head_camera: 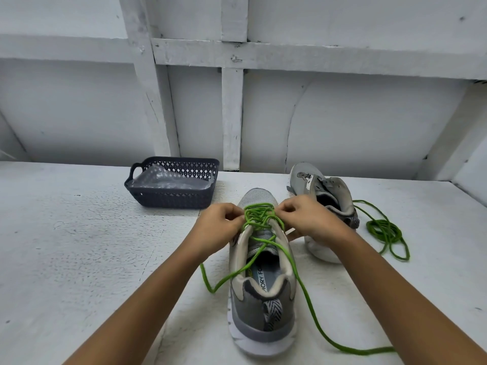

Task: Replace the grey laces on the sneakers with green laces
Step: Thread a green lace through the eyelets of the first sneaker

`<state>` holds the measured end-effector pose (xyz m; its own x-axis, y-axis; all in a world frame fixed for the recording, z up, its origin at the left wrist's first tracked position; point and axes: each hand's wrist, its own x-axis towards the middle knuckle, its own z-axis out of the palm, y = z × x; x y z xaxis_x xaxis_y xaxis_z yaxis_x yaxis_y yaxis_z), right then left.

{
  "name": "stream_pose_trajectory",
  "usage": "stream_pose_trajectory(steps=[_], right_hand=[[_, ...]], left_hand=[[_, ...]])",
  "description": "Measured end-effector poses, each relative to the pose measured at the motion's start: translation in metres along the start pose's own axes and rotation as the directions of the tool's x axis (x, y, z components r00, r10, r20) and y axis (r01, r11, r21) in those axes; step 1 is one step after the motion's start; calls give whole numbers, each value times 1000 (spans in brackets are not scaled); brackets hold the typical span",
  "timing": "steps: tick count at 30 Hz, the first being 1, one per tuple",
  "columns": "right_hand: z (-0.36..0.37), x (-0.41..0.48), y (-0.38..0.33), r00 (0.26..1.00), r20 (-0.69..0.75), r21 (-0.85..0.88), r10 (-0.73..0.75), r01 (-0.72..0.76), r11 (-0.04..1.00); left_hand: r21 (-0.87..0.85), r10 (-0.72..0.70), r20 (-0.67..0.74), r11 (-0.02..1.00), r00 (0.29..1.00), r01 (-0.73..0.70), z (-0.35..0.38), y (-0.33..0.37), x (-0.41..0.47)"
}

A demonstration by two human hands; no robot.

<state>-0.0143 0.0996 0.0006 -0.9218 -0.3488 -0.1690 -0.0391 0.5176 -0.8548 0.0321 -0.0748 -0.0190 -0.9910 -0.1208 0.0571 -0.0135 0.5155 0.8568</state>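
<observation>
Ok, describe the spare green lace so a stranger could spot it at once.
On the white table, find the far sneaker at the back right. Just right of it the spare green lace lies in a loose coil; the other green lace is threaded through the near sneaker.

Looks like a shed or a bare utility room to me: white-painted board wall (342,122) with exposed studs and cross battens, paint chipped in spots, plus a rough, speckled white-painted worktop (79,246) with a dark grey perforated plastic basket (171,198) sitting on it.
</observation>
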Motion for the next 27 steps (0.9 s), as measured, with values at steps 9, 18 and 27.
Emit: stream_pose_trajectory(steps=[9, 18, 27], right_hand=[[2, 6, -3, 999, 29, -113, -18, 21, 993], [10, 12, -4, 994, -70, -175, -84, 71, 982], [1, 9, 2, 997, -60, -172, -54, 43, 984]], left_hand=[[-63, -152, 118, 985, 981, 160, 0, 10, 6], [-185, -114, 26, 976, 993, 116, 12, 10, 12], [-4, -20, -37, 1000, 999, 20, 7, -5, 11]])
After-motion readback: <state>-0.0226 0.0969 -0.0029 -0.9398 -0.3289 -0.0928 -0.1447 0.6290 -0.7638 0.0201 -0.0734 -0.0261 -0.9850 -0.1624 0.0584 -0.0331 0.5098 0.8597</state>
